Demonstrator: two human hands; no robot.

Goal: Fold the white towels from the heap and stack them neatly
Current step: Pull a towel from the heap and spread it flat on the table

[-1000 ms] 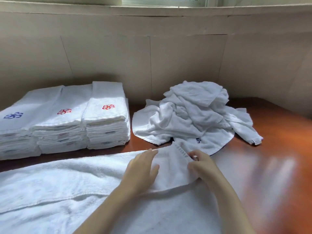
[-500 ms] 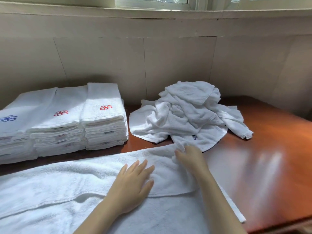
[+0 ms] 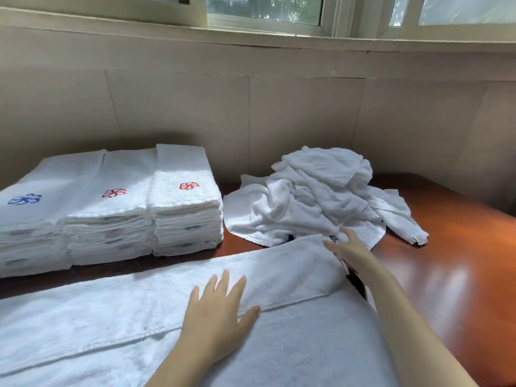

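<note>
The right hand (image 3: 349, 254) has released the corner of the large white terry towel (image 3: 293, 353) along the near edge of the reddish wooden surface (image 3: 460, 263); its blurred grip seems empty, and the left hand (image 3: 216, 317) presses flat: fold laid. The crumpled white heap (image 3: 307, 196) and 3 folded stacks (image 3: 111, 216) line the far edge, beige wall (image 3: 279, 115) behind.

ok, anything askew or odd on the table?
Nothing spilled or damaged. Leftmost stack has a blue emblem on top, the middle stack and right stack red. One towel end trails rightwards out of the heap.
</note>
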